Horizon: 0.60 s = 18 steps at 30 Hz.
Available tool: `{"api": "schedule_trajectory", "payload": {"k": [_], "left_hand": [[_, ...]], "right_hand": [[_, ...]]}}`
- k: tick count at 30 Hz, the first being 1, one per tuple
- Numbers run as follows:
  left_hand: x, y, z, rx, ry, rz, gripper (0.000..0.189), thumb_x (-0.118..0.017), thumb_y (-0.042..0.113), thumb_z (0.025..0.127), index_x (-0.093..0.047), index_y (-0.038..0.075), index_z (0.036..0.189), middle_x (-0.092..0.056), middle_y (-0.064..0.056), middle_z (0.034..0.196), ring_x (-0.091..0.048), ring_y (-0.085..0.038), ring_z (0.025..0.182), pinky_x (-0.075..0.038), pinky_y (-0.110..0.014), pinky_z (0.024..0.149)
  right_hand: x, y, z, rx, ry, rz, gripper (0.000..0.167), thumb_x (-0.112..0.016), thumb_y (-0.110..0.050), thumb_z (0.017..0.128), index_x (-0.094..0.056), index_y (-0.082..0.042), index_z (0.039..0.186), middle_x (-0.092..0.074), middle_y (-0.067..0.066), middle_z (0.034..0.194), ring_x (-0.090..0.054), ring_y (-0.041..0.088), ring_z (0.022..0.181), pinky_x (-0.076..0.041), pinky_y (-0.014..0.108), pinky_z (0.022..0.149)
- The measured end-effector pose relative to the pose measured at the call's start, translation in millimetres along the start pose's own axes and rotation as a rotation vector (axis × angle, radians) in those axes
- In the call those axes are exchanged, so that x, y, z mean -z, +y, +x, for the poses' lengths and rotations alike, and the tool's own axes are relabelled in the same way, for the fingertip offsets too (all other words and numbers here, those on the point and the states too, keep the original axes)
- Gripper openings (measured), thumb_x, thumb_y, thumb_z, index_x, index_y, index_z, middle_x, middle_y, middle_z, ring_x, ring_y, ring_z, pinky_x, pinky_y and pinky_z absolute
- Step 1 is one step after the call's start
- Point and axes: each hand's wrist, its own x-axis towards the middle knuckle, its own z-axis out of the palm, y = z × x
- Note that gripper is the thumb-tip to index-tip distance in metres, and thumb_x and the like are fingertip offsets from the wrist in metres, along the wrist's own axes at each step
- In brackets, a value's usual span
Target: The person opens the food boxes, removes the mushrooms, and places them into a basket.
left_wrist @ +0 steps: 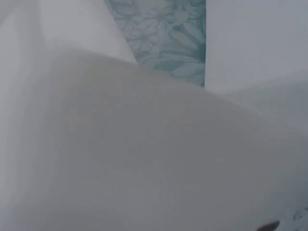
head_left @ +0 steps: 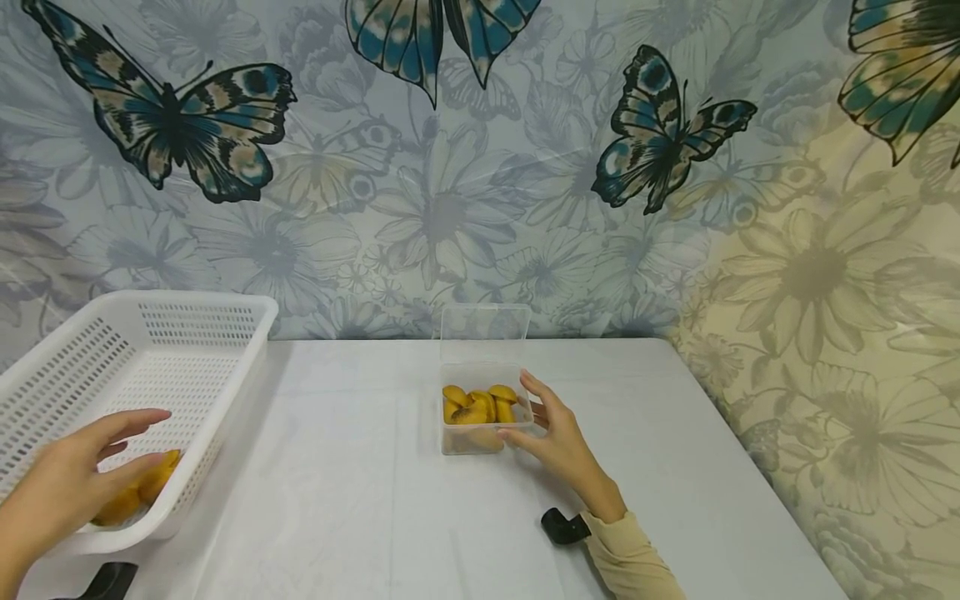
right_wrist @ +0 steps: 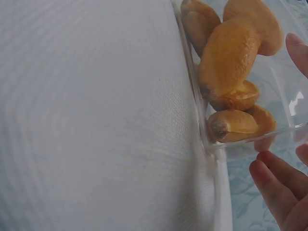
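In the head view my left hand (head_left: 82, 471) hovers over the near part of a white perforated basket (head_left: 210, 333), thumb and fingers spread apart. Below its thumb lie yellow-brown mushrooms (head_left: 159, 479), partly hidden by the hand. A clear plastic box (head_left: 487, 442) stands mid-table with its lid (head_left: 484, 322) raised at the back. Several yellow mushrooms (head_left: 480, 407) fill it; the right wrist view shows their caps and stems (right_wrist: 228, 57) through the wall. My right hand (head_left: 558, 429) holds the box at its right side, thumb at the front corner, fingers along the right wall.
A white cloth covers the table (head_left: 337, 500). Behind it hangs a backdrop (head_left: 450, 208) printed with butterflies and flowers. A black wrist-camera mount (head_left: 564, 527) sits by the right wrist, and another (head_left: 108, 581) by the left. The left wrist view is mostly a blurred pale surface (left_wrist: 144, 144).
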Motion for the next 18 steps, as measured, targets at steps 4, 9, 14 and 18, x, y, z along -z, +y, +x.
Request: {"api": "schedule_trajectory", "payload": {"k": [4,9,14,18], "left_hand": [[-1.8,8.4,-1.8,-0.013,0.009,-0.022,0.056,-0.076,0.025,0.088,-0.056,0.003,0.135,-0.057,-0.036,0.128,-0.055,-0.064,0.103,-0.049,-0.068,0.070],[-5.4,17.9,-2.9,-0.094,0.096,-0.018,0.050,-0.080,0.021,0.083,-0.062,0.012,0.129,-0.066,0.004,0.126,-0.065,-0.012,0.100,-0.054,-0.044,0.063],[-6.2,32.5,-4.2,-0.148,0.172,-0.047,0.048,-0.082,0.017,0.081,-0.064,0.019,0.126,-0.052,0.041,0.113,-0.042,0.019,0.095,-0.040,-0.014,0.057],[-15.0,48.9,-0.6,-0.253,0.249,-0.040,0.051,-0.084,0.008,0.076,-0.067,0.019,0.122,-0.064,0.019,0.111,-0.054,0.007,0.097,-0.046,-0.007,0.069]], "right_hand": [[0,-1,0.2,-0.006,-0.001,0.001,0.092,-0.084,-0.023,0.080,-0.032,-0.014,0.155,-0.037,0.018,0.157,-0.047,0.043,0.135,-0.049,0.052,0.104],[-1,0,0.8,-0.002,0.001,0.000,0.091,-0.084,-0.023,0.080,-0.032,-0.014,0.155,-0.038,0.018,0.157,-0.047,0.042,0.137,-0.049,0.051,0.104],[-1,0,0.5,-0.005,0.002,0.004,0.091,-0.084,-0.022,0.080,-0.033,-0.014,0.155,-0.037,0.016,0.158,-0.048,0.042,0.136,-0.049,0.050,0.104],[-1,0,0.6,-0.008,0.003,0.005,0.091,-0.084,-0.021,0.080,-0.033,-0.013,0.154,-0.036,0.015,0.158,-0.049,0.043,0.134,-0.049,0.050,0.104]]}}
